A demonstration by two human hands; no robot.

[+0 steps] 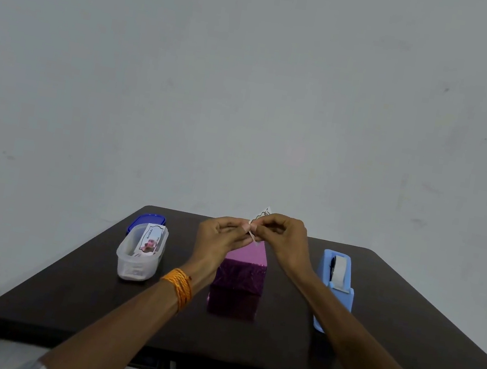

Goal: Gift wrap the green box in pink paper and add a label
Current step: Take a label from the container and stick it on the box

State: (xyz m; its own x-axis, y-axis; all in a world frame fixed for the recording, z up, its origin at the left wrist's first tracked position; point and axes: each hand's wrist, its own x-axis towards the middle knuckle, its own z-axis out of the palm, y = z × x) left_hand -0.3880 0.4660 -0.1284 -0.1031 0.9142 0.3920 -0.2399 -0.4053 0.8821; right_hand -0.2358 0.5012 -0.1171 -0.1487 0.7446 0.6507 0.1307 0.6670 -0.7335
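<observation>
Both hands are up over the middle of the worktop [83,302], and between them is the label [260,217], a small white slip with a dark scalloped border. The left hand [223,233] pinches its lower edge with curled fingers, and the right hand [284,232] pinches the upper part, thumb and forefinger closed on it. It looks like the backing is being picked off, though the slip is too small to be sure. The box [242,272] sits directly below the hands, already covered in shiny pink, square to the person and upright. So the wrapping looks done and labelling is the step in hand. To do it well, hold the label by its very edges so the sticky side stays clean. Then line it up with the box's top face, touch one edge down and smooth across (no trapped bubbles, please). There is plenty of room. The clear tub [137,263] with a spare label [148,241] stands well to the left, its blue lid [147,219] just behind it. The blue tape dispenser [335,297] stands well to the right. The near edge of the worktop is far from the box, so there is bare dark surface in front for steadying the wrists.
</observation>
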